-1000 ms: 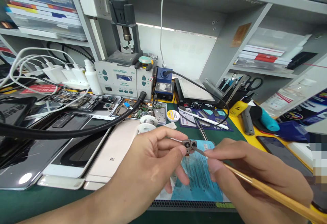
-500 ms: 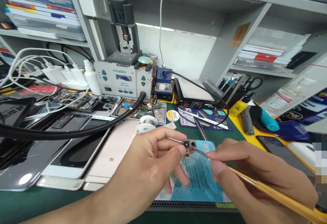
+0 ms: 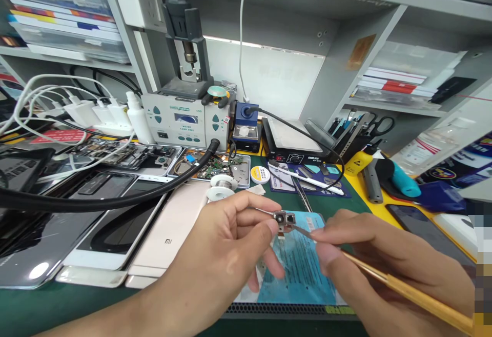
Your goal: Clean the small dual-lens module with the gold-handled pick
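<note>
My left hand [image 3: 223,255] pinches a small dual-lens camera module [image 3: 285,219] between thumb and forefinger, held up over a blue sheet [image 3: 302,265] on the bench. My right hand [image 3: 376,265] grips a thin tool with a yellow-brown handle [image 3: 415,296]; its metal tip [image 3: 302,231] touches the right side of the module. A short flex tail hangs under the module.
Several phones lie at the left, among them a gold one [image 3: 172,234]. A thick black hose [image 3: 115,201] runs to the hot-air station [image 3: 184,119]. A parts tray [image 3: 211,165], solder spool [image 3: 220,188], black heating plate [image 3: 295,144], tools [image 3: 395,180] and a dark phone [image 3: 423,229] crowd the bench.
Both hands and the module have stayed almost still; the tool tip has shifted only slightly against the module.
</note>
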A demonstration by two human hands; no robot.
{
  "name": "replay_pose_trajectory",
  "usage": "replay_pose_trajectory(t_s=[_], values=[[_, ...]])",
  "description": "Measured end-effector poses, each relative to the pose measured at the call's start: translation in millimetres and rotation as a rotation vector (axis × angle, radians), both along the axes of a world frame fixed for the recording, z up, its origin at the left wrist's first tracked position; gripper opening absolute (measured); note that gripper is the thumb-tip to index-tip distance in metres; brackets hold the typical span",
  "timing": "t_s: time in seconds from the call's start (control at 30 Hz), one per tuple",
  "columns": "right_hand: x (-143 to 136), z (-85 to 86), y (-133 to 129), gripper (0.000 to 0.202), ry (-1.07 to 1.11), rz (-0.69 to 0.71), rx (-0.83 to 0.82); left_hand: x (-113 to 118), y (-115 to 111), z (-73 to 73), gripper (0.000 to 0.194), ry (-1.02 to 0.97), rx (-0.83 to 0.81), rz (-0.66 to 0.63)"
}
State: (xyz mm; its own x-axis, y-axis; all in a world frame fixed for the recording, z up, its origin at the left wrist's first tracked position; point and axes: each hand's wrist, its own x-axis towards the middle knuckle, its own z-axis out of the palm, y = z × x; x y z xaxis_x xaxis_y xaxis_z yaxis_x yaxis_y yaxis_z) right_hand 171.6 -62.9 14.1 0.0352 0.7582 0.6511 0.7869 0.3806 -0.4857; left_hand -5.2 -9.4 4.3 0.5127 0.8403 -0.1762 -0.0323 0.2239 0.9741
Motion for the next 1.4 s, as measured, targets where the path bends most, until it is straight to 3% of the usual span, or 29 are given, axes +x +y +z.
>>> replay_pose_trajectory(t_s=[0.5, 0.73, 0.83, 1.0, 1.17, 1.4], values=[[-1, 3.3, 1, 0.011, -0.056, 0.015, 0.013, -1, 0, -0.3, 0.024, 0.002, -0.005, -0.009], [6, -0.6, 3, 0.010, 0.094, -0.021, 0.001, 1, 1, 0.3, 0.022, -0.001, -0.022, 0.016], [23, -0.1, 19, 0.003, 0.218, -0.025, -0.080, 0, 1, 0.2, 0.023, -0.003, -0.002, 0.022], [52, 1.4, 49, 0.017, 0.547, 0.004, -0.455, -3, 2, 8.4, 0.025, 0.042, 0.050, 0.071], [58, -1.6, 58, 0.021, 0.663, 0.141, -0.614, -1, 1, 18.9, 0.025, 0.044, 0.084, 0.160], [59, -3.7, 57, 0.028, 0.661, 0.309, -0.730, -2, 4, 16.5, 0.029, 0.035, 0.105, 0.188]])
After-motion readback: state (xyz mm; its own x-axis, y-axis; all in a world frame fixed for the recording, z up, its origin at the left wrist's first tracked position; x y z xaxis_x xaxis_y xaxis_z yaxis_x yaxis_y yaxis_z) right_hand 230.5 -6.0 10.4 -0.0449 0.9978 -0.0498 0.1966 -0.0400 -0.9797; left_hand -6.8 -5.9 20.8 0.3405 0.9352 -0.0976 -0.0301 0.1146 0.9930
